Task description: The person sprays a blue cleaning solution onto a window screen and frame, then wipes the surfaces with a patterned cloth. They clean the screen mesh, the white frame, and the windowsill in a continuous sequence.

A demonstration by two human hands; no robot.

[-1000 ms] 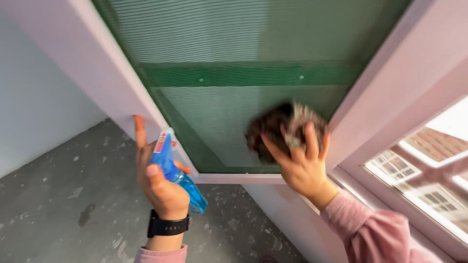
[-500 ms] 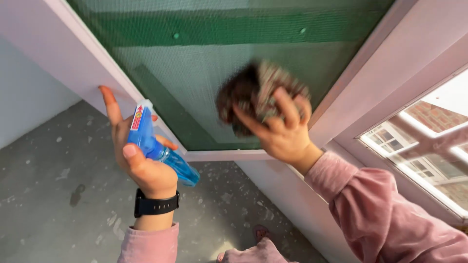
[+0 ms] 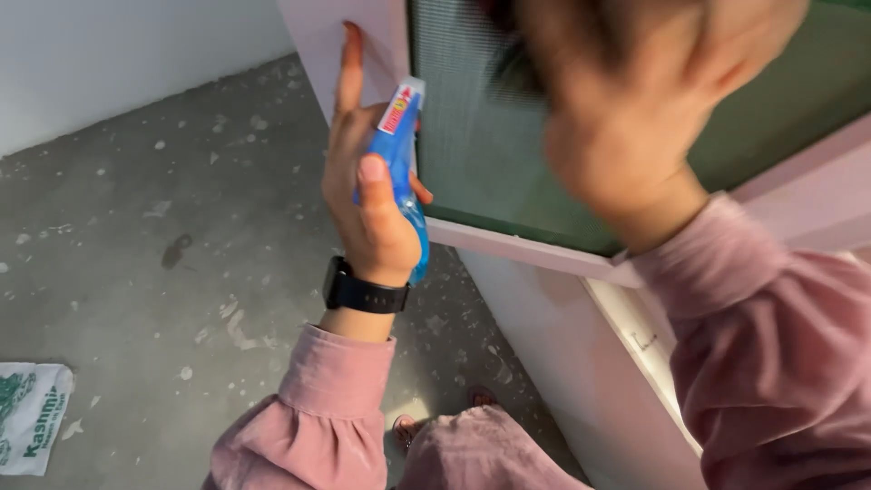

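1. The left hand, in the middle of the frame, has its grip closed round a blue spray bottle: the thumb lies across the bottle's front, the lower fingers wrap behind it, and the index finger stretches straight up along the pale pink window frame.
2. The bottle stands nearly upright, its white-and-red labelled top toward the upper middle of the frame and its clear blue body running down past the wrist.
3. A black wristband sits on the left wrist, just above the cuff of a pink sleeve.
4. The right hand, in the upper right of the frame, is blurred and raised in front of the green mesh screen. Something dark shows at its fingers, but how far the grip is closed, and on what, cannot be told.
5. The screen fills the upper middle and right, set within the window frame, whose lower rail crosses beneath both hands.
6. Below and to the left lies a grey speckled floor, with a white printed bag at the lower left edge.
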